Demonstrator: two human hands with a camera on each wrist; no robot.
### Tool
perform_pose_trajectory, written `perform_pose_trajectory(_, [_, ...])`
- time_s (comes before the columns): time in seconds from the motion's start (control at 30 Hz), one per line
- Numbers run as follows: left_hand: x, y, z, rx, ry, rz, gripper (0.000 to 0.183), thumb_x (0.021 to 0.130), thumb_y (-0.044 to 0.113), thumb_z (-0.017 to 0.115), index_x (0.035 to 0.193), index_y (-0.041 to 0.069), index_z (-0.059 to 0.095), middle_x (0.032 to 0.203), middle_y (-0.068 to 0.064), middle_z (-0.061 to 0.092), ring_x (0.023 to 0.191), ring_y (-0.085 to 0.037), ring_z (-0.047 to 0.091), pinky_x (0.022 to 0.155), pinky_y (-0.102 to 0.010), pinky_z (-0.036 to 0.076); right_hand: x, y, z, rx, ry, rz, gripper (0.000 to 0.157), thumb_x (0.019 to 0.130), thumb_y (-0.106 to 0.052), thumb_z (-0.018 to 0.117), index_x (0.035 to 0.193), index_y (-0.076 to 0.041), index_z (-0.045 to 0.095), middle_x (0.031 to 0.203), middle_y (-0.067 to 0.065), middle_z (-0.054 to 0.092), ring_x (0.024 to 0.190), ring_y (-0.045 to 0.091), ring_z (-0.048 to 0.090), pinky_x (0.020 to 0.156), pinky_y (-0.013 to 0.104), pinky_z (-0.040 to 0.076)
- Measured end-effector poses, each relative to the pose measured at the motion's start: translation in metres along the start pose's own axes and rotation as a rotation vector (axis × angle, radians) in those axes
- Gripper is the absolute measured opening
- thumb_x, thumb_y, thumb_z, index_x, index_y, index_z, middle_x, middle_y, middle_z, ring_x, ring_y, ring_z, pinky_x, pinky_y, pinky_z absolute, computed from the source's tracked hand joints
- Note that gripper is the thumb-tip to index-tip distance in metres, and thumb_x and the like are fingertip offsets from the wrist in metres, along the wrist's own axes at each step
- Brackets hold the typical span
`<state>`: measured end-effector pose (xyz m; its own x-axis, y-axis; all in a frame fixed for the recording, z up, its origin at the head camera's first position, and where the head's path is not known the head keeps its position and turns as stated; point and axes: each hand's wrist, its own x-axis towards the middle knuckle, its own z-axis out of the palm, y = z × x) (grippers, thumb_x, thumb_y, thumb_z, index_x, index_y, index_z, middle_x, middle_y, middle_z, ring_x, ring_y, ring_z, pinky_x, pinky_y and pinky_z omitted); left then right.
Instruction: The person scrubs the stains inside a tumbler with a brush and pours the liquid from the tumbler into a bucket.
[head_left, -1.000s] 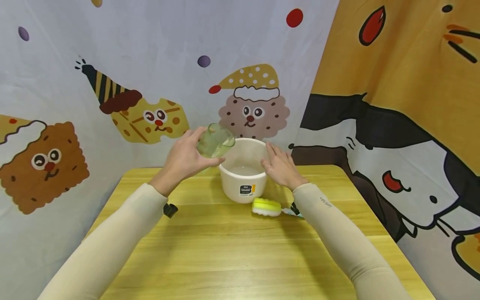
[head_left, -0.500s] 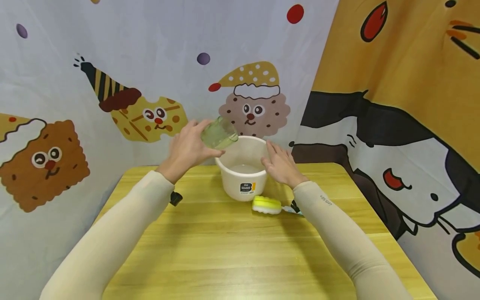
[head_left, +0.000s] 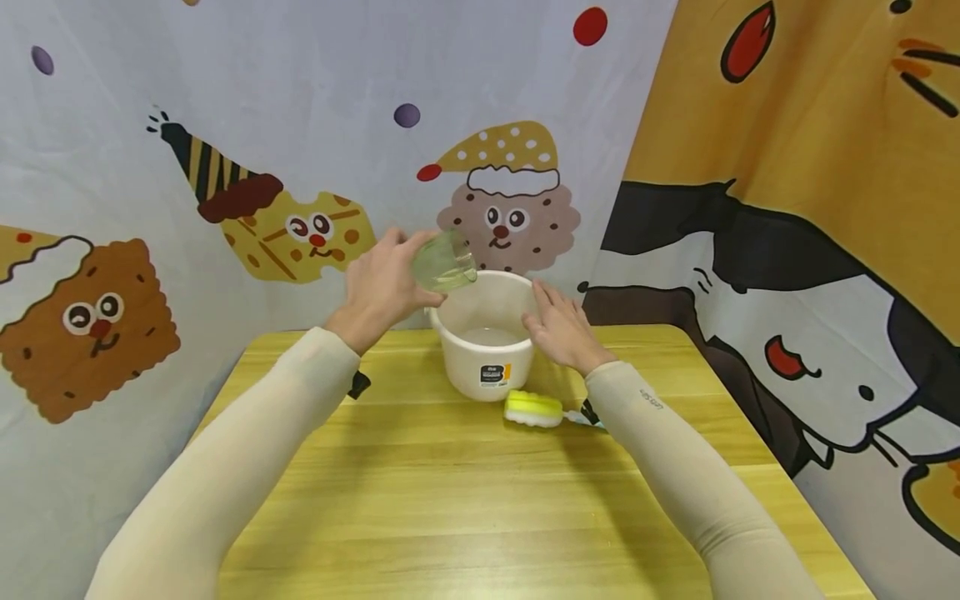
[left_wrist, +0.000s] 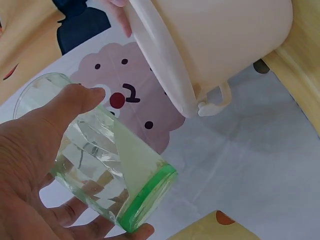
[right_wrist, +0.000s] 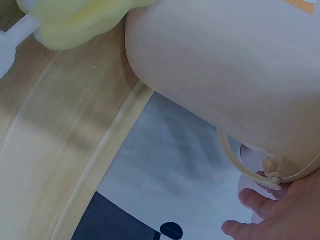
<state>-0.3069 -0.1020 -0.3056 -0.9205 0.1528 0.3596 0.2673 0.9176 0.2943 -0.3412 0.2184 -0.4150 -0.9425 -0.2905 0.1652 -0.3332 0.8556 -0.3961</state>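
Note:
My left hand (head_left: 378, 283) grips a clear glass (head_left: 442, 265) with a greenish tint and a green base (left_wrist: 150, 195). Tilted to the right, the glass stands above the left rim of a cream-white bucket (head_left: 461, 362). Clear liquid (left_wrist: 95, 145) shows inside the glass. On the bucket's far right side, my right hand (head_left: 564, 333) rests at the rim with fingers extended. Its fingertips are close to the bail handle (right_wrist: 231, 152) in the right wrist view. A greyish surface shows inside at the bucket's bottom.
A yellow and white sponge brush (head_left: 532, 409) lies in front of the bucket, its pale handle (head_left: 581, 419) running under my right wrist. The wooden table (head_left: 450, 500) ends just behind the bucket, where a cartoon-print cloth (head_left: 315, 125) hangs.
My left hand has moved right and slightly up with the glass, bringing it nearer the bucket's rim and tipping it further. The right hand keeps its place on the bucket.

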Motion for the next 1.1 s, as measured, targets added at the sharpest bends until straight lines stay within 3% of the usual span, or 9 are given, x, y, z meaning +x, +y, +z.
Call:
perform_pose_trajectory(0.33, [0.009, 0.003, 0.008, 0.071, -0.027, 0.034, 0.106, 0.087, 0.045, 0.106, 0.177, 0.042, 0.048, 0.152, -0.014, 0.062, 0.099, -0.034, 0.069, 0.076, -0.049, 0.066, 0.001, 0.001, -0.001, -0.011, -0.003, -0.005, 0.083, 0.120, -0.052, 0.034, 0.187, -0.007, 0.015, 0.195, 0.021, 0.022, 0.180, 0.051, 0.023, 0.148, 0.075, 0.009])
perform_pose_trajectory(0.57, [0.010, 0.004, 0.014, 0.126, -0.042, 0.076, 0.107, 0.089, 0.042, 0.105, 0.178, 0.039, 0.047, 0.155, -0.017, 0.060, 0.111, -0.038, 0.070, 0.078, -0.054, 0.069, -0.001, 0.001, -0.001, -0.007, -0.010, 0.001, 0.083, 0.120, -0.051, 0.034, 0.187, -0.008, 0.013, 0.196, 0.020, 0.020, 0.181, 0.049, 0.021, 0.148, 0.074, 0.008])
perform_pose_trajectory(0.93, [0.011, 0.014, 0.020, 0.240, -0.031, 0.129, 0.105, 0.091, 0.039, 0.104, 0.178, 0.039, 0.045, 0.155, -0.017, 0.058, 0.115, -0.041, 0.069, 0.078, -0.056, 0.069, 0.001, 0.000, 0.000, -0.012, -0.013, -0.009, 0.083, 0.120, -0.051, 0.033, 0.187, -0.006, 0.015, 0.195, 0.021, 0.020, 0.180, 0.050, 0.021, 0.148, 0.075, 0.009])
perform_pose_trajectory(1.1, [0.010, 0.017, 0.025, 0.315, -0.044, 0.177, 0.105, 0.094, 0.036, 0.102, 0.180, 0.037, 0.042, 0.159, -0.021, 0.055, 0.122, -0.045, 0.069, 0.085, -0.056, 0.072, -0.001, 0.000, -0.001, -0.009, -0.009, -0.005, 0.083, 0.119, -0.051, 0.034, 0.187, -0.006, 0.016, 0.195, 0.020, 0.020, 0.180, 0.050, 0.022, 0.148, 0.074, 0.009])
